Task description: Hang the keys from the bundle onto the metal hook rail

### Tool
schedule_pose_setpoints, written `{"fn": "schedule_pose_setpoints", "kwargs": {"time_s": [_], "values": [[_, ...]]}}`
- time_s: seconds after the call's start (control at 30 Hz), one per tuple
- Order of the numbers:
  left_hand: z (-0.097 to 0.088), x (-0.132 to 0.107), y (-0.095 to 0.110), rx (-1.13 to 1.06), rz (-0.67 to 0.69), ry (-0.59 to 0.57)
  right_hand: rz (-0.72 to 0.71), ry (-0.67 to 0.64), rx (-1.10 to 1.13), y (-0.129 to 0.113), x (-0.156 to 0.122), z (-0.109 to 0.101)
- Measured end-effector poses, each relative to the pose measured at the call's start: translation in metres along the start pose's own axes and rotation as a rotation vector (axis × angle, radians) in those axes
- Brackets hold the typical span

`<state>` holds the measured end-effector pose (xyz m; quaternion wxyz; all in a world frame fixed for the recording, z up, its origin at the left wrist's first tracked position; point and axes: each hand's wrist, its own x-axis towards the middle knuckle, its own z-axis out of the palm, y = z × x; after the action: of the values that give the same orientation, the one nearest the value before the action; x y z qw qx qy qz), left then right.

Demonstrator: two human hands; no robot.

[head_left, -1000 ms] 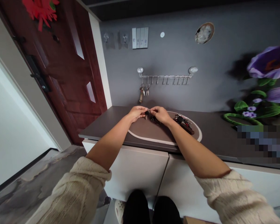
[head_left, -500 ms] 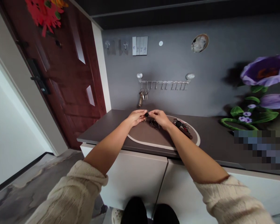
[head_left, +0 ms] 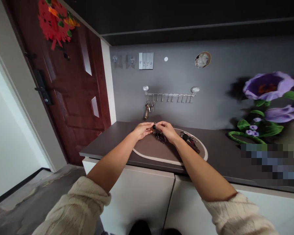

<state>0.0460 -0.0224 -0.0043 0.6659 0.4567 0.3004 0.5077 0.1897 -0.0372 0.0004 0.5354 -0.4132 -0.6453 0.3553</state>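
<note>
Between my two hands, above the brown mat (head_left: 147, 150), hangs a small bunch of keys (head_left: 154, 127) with a black piece and a ring at its top. My left hand (head_left: 144, 130) pinches it from the left side, fingers closed. From the right, the fingertips of my right hand (head_left: 167, 130) close on the same ring. Dark keys (head_left: 160, 138) lie on the mat just below my right hand. A larger pile of keys (head_left: 189, 139) rests farther right on the mat. Other keys (head_left: 147, 110) hang from the left end of the hook rail (head_left: 171, 95).
The mat lies on a dark countertop (head_left: 220, 156) over white cabinet doors (head_left: 137, 192). A dark upper cabinet (head_left: 176, 19) juts out overhead. Purple artificial flowers (head_left: 269, 86) stand on the right. At left is a dark red door (head_left: 75, 88). Light switches (head_left: 146, 61) sit on the wall.
The view has tilted up slightly, so everything sits lower in the picture. Both hands keep hold of the keys, which now hang more plainly between my fingertips.
</note>
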Motion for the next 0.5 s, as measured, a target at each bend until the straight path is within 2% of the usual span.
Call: {"fn": "schedule_pose_setpoints", "kwargs": {"time_s": [0.2, 0.33, 0.5], "values": [[0.002, -0.002, -0.002, 0.148, 0.031, 0.035, 0.001, 0.014, -0.004, 0.003, 0.002, -0.001], [0.004, 0.000, -0.003, 0.253, 0.101, 0.055, -0.040, 0.039, -0.071, 0.005, 0.003, -0.003], [0.008, 0.005, 0.010, 0.430, 0.198, 0.022, -0.073, 0.099, -0.070, 0.003, 0.007, -0.005]]}}
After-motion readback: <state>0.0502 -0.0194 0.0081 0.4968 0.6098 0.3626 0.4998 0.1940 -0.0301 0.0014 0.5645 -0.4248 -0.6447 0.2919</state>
